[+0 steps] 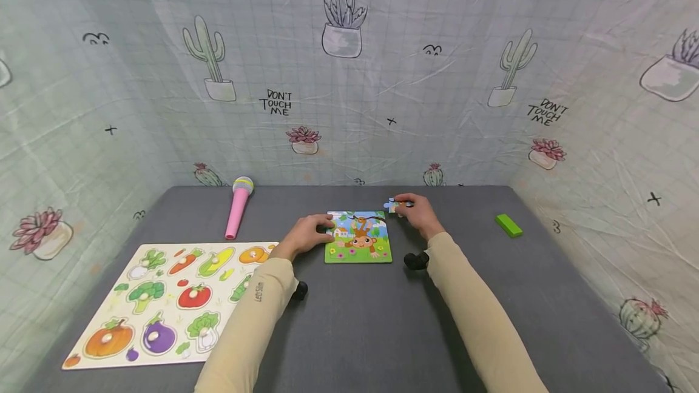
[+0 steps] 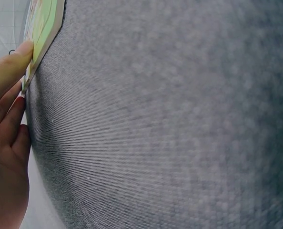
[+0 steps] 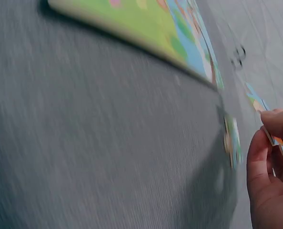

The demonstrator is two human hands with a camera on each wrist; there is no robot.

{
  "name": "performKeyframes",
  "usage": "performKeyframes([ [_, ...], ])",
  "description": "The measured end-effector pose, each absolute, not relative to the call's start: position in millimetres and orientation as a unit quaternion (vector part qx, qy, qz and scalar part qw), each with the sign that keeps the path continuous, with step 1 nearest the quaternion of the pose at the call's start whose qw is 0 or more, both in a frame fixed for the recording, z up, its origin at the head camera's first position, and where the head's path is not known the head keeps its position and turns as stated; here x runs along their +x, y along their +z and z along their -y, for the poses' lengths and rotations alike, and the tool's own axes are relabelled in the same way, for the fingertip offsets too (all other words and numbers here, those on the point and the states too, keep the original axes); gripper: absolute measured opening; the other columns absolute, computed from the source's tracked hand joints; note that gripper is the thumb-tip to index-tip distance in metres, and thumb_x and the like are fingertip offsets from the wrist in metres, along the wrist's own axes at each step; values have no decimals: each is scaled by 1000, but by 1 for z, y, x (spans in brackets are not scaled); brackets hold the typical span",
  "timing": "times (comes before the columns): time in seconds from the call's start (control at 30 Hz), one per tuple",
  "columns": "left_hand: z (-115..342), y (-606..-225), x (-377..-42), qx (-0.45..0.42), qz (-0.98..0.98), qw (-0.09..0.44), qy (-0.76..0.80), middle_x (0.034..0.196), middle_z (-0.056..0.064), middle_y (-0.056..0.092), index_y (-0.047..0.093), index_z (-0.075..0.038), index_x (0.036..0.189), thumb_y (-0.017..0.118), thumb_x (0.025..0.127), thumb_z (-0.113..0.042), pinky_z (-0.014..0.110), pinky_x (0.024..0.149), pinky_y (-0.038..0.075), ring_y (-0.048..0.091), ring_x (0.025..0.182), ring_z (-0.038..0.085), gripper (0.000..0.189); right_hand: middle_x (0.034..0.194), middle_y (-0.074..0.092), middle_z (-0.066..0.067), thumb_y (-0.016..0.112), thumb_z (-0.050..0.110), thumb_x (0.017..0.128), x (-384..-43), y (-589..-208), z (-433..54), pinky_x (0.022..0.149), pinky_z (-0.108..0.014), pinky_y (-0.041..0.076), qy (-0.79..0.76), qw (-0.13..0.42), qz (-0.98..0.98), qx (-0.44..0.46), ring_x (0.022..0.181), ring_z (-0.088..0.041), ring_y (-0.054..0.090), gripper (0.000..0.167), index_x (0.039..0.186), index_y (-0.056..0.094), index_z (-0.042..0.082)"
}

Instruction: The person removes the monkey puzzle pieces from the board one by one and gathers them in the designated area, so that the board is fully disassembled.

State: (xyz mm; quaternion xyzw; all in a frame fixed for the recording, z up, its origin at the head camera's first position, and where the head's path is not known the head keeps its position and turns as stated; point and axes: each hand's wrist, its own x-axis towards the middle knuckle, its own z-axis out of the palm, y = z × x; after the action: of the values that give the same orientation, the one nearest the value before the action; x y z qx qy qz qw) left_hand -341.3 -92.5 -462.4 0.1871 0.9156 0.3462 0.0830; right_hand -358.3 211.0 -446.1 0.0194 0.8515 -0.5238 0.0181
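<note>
Watching remotely, I'm seeing the left hand (image 1: pixel 304 236) holding the monkey puzzle (image 1: pixel 360 246) by its 9 o'clock edge, right hand (image 1: pixel 419 214) pinching a jigsaw piece (image 1: pixel 402 204) off its 2. Pink mic (image 1: pixel 238 210) is lying just past 9, veggie board (image 1: pixel 171 293) is sprawling at 8, green block (image 1: pixel 509 225) is chilling at 3.

The hanging cloth (image 1: pixel 404 87) carries the words "DON'T TOUCH ME" twice — one lettering (image 1: pixel 277 103) left of centre, a second lettering (image 1: pixel 548 112) farther right. Small cross signs (image 1: pixel 391 120) also mark it. Small print on the left sleeve (image 1: pixel 259 292) runs lengthwise — apparently "LetSlim".
</note>
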Motion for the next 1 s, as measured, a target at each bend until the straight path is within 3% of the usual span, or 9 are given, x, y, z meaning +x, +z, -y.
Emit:
performKeyframes([
  [0.27,91,-462,-343,194,-919,81,334,146,4,50,69,-8,123,73,89,-21,46,115,30,37,139,30,37,143,44,-20,55,7,100,-359,-454,-250,95,-49,45,-523,-3,-849,72,121,-36,47,39,138,54,2],
  [0.53,93,-462,-342,196,-917,76,339,145,6,51,69,-7,122,73,88,-19,46,115,30,39,139,30,37,141,46,-21,57,8,99,-363,-457,-264,103,-50,42,-519,-4,-847,118,125,-36,45,39,137,55,0],
  [1.0,94,-462,-342,190,-916,83,344,146,5,50,69,-8,123,74,88,-19,46,115,29,37,140,29,37,121,61,-24,65,11,94,-368,-459,-265,99,-52,42,-374,-60,-921,92,111,-38,53,28,119,66,-3],
])
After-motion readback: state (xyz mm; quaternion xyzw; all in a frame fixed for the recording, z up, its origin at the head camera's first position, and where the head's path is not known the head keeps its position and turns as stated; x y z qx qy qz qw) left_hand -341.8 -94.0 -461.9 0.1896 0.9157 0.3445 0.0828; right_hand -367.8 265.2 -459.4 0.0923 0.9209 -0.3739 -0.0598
